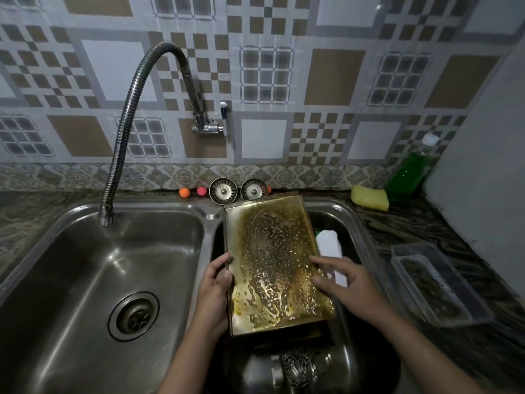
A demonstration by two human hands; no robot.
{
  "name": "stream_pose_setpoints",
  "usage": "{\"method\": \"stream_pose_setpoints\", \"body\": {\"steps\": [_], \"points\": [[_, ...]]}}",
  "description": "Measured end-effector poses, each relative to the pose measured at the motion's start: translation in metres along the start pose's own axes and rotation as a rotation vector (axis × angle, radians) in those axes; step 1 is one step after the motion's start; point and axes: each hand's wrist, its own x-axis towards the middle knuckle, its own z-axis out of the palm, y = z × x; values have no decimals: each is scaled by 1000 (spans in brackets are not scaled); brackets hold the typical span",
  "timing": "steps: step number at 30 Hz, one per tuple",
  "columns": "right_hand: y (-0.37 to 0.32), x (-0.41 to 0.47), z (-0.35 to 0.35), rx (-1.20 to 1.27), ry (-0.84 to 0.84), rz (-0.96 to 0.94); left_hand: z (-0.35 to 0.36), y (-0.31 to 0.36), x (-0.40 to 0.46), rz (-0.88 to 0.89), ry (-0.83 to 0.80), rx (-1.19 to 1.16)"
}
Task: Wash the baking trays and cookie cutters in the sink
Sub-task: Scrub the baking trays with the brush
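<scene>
A golden baking tray (272,260), wet and beaded with drops, is held over the right sink basin (355,223). My left hand (214,288) grips its left rim, thumb on top. My right hand (345,282) rests on the tray's right edge with fingers spread and holds a white sponge (329,245) with a green side behind the tray. Metal cookie cutters (298,368) lie at the bottom of the right basin below the tray, partly hidden in shadow.
The left basin (85,280) has a drain (133,315) and a flexible faucet (122,132) over it. Two sink strainers (223,191), small balls (184,192), a yellow sponge (369,197), a green soap bottle (409,172) and a clear plastic container (437,282) sit on the counter.
</scene>
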Motion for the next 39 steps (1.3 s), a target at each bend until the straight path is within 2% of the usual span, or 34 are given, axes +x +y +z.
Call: {"method": "stream_pose_setpoints", "body": {"steps": [2, 5, 8, 10, 11, 14, 16, 19, 22, 26, 28, 31, 32, 36, 37, 39], "points": [[2, -1, 9, 68, 80, 3, 1, -7, -1, -47, -46, 32], [10, -3, 19, 115, 183, 30, 6, -11, -2, -117, -30, 236], [17, -8, 28, 99, 226, 48, 18, -5, -9, 19, -22, 498], [20, -12, 34, 64, 247, 56, 33, 6, -18, 71, -158, 476], [20, -15, 38, 52, 254, 66, 40, 11, -23, 34, -242, 438], [14, -21, 47, 71, 251, 62, 61, 16, -35, -191, -479, 339], [9, -24, 51, 129, 234, 47, 67, 12, -35, -282, -561, 288], [0, -23, 56, 222, 217, 12, 69, 4, -34, -299, -503, 171], [-6, -17, 55, 268, 207, 9, 62, -8, -36, -155, -401, 168], [-1, -4, 45, 104, 139, -7, 47, -11, -39, -50, -253, 159], [7, 14, 27, 6, 184, 24, 39, -8, -41, -73, -269, 95], [-1, 43, 8, -60, 400, 154, 38, -8, -49, -94, -353, 81], [-11, 45, 12, -45, 432, 132, 40, -10, -51, -90, -371, 85], [-36, 27, 47, -66, 218, -174, 43, -9, -42, -66, -326, -10], [-31, 30, 40, -91, 215, -176, 38, -6, -38, -45, -326, -35], [-19, 53, 15, -118, 307, -58, 29, -1, -36, -32, -357, -60]]}}
